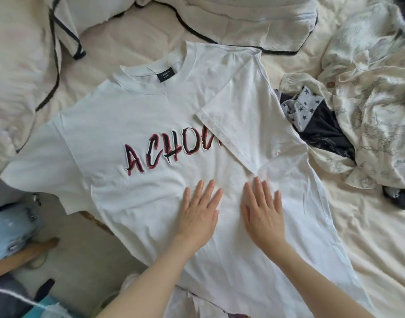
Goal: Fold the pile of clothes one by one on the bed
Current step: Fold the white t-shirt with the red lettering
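White t-shirt (pixel 151 125) lies spread front-up on the bed (pixel 368 237), right sleeve folded in over the chest. Clothes pile (pixel 357 111) sits just right of it. Left hand (pixel 200 212) and right hand (pixel 263 212) press flat on it, fingers straight, gripping nothing. Red-black lettering reads "ACHO", the rest covered.

T-shirt (pixel 151 125): white, red-and-black lettering (pixel 171 152). Bed sheet (pixel 368 226): cream. Pillow (pixel 20 65): white, black piping. Star-print cloth (pixel 304 104): grey, dark stars.

clothes pile (pixel 348 115) crowding right, bedsheet (pixel 368 237) open below
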